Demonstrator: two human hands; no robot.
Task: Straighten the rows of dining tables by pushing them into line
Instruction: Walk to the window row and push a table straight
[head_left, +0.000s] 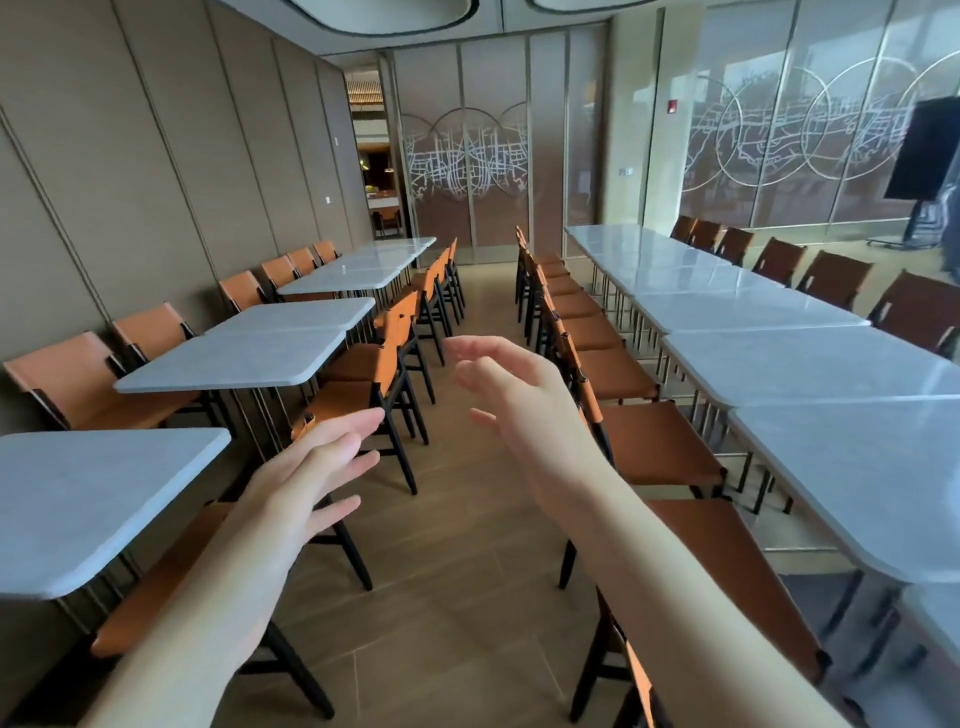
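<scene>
Grey-topped dining tables (234, 358) stand in uneven rows.

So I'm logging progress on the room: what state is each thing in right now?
Left hand: open, fingers straight, touching nothing.
Right hand: open, fingers relaxed, in mid-air.
Left row of grey marble-topped tables: uneven, gaps between groups.
Right row of grey marble-topped tables: butted together, roughly in line.
Orange leather chairs: upright, beside the tables.

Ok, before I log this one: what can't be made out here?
Head view only:
- Nearest left table: its near end is cut off by the left edge.
- Right row of tables: its near end runs off the frame's right and bottom edges.
- Chair beneath the left forearm: partly hidden.
- Left hand and right hand: open in mid-air, target unclear.
</scene>
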